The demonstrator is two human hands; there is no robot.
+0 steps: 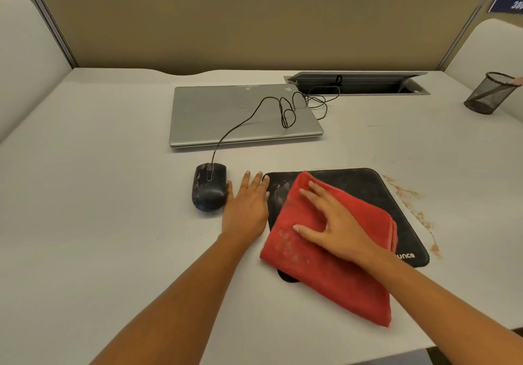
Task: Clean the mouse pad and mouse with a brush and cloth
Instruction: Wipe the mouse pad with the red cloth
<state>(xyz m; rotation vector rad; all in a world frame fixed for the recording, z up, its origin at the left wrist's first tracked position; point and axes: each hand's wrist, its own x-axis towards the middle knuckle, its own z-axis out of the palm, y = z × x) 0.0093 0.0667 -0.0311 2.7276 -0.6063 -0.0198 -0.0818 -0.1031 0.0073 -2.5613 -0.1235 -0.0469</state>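
One grey desk [99, 223], dust [410, 197] beside mouse pad [362, 183]; beige partition [226, 25] behind.

Both forearms are bare, as are the left hand [245, 209] and the right hand [338, 230]

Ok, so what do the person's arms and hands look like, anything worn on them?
Both are bare. The left hand and right hand have no gloves, and no rings show on the visible fingers. The left forearm and right forearm are uncovered down to the frame's edge: no sleeves, watch or bracelet in view. Nails look short and unpainted.
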